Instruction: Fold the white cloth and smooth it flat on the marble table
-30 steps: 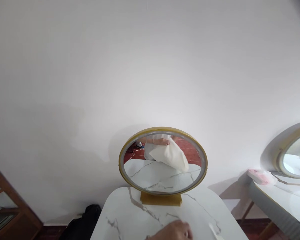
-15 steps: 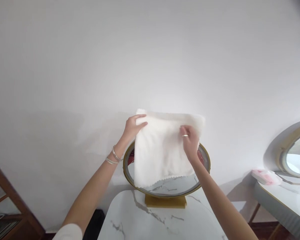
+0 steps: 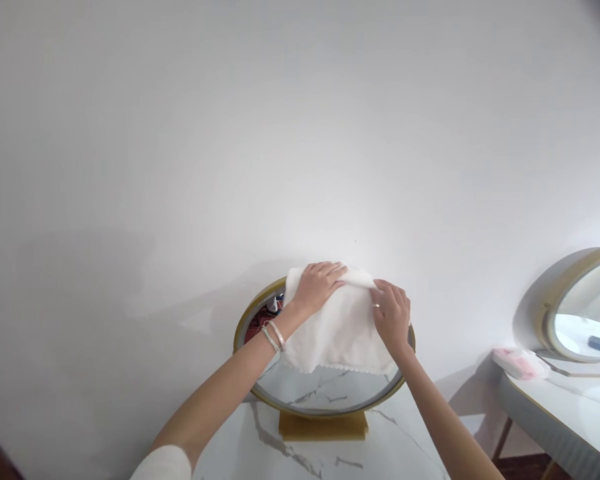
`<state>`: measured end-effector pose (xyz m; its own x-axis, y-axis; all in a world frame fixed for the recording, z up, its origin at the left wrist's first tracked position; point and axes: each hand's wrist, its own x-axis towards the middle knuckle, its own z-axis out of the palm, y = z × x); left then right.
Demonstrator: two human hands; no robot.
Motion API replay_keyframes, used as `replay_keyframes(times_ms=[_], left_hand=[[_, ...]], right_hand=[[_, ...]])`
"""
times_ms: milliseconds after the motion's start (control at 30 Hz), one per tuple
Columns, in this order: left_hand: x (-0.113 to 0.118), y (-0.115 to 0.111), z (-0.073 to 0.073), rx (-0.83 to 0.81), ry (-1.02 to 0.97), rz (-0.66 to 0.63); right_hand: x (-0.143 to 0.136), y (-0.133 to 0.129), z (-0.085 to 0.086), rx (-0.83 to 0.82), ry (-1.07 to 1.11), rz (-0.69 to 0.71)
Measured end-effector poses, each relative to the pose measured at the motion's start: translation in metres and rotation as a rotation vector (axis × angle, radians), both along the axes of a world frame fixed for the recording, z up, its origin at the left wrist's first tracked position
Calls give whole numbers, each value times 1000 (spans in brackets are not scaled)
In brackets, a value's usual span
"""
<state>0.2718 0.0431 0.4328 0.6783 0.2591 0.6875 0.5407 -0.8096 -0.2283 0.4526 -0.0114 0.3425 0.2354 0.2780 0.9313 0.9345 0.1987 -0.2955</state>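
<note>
A white cloth (image 3: 345,333) with a scalloped lower edge drapes over the upper part of an oval gold-rimmed mirror (image 3: 325,400). My left hand (image 3: 317,287) grips it near the mirror's top, fingers bent over the fold and thumb on the front side. Bracelets circle that wrist. To the right, my right hand (image 3: 393,313), wearing a ring, is closed on the cloth near its upper right corner; its fingertips are partly hidden. The mirror stands on a gold base (image 3: 323,427), and its top rim is covered by the cloth.
Under the mirror is a white marble-patterned tabletop (image 3: 240,447) against a pale wall (image 3: 300,133). At right, a second table (image 3: 575,400) bears a pink-and-white packet (image 3: 520,363) and another round mirror (image 3: 587,320). Dark wood shows at the lower left corner.
The cloth has come down over the mirror's top and is now bunched there. My left hand has moved right and lower onto it; my right hand has moved slightly right and down.
</note>
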Motion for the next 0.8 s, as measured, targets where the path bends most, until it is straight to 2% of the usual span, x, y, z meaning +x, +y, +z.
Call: replay_keyframes(times_ms=[100,167,233,300,433,500,567,633,700,800], left_hand=[[30,2,-9,101,37,-102],[41,2,-15,134,42,-146],[43,3,-17,137,26,-159],[33,4,-16,112,-5,-140],[-9,7,-8,44,-78,-12],[-37,9,-8,29,-116,65],[-66,11,-14,-1,-178,102],[-93,16,-26,-59,-284,82],[-117,22,-45,-121,-422,40],[-144,32,-84,-133,-609,59]], right_hand=[[18,-10,-20,21,77,17],[24,-15,-25,48,107,35],[22,-16,-20,33,103,62],[14,-12,-7,-48,23,81],[-20,7,27,-209,-250,-45],[-42,19,41,-214,-351,-97],[-66,31,50,-189,-437,-82],[-91,41,54,-157,-523,-27],[-114,52,53,-126,-621,58],[-142,65,35,-103,-797,240]])
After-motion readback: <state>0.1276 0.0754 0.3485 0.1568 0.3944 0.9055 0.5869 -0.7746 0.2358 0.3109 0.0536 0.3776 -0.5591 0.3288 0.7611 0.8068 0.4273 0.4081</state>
